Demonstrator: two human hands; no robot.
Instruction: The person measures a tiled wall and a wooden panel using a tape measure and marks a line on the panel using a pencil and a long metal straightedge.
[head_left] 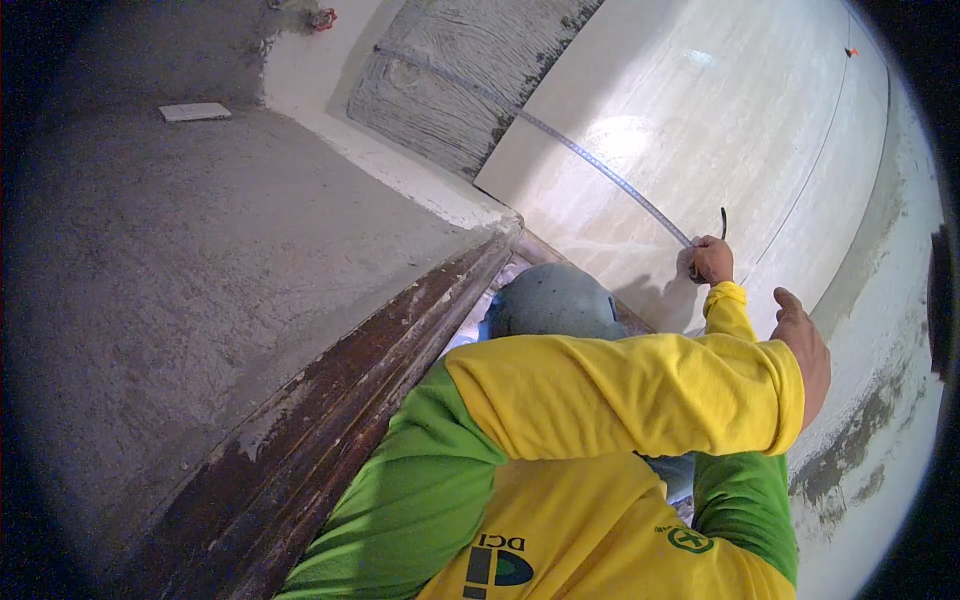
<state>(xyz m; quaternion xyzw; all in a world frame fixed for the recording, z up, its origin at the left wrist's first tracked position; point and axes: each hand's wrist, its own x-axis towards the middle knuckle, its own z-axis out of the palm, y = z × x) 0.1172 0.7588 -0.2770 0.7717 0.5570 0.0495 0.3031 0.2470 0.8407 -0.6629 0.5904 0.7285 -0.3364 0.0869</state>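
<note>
My right hand (713, 260) is closed around a tape measure (696, 270), whose dark case shows only partly under the fingers. A thin black strap (724, 222) sticks up beside it. From there the pulled-out blade (610, 176) runs up and left, over the large pale tile (660, 110) and on across the combed grey mortar (450, 90) to its far edge. My left hand (803, 350) reaches over my right forearm, off to the right, with a finger stretched out and nothing visible in it; its other fingers are mostly hidden.
On the left, a brown wooden frame (370, 400) borders a rough grey surface (230, 230) with a small white piece (195, 112) on it. A red valve handle (323, 19) is at the top. An orange clip (851, 52) sits on the tile joint near a stained pale wall (860, 400).
</note>
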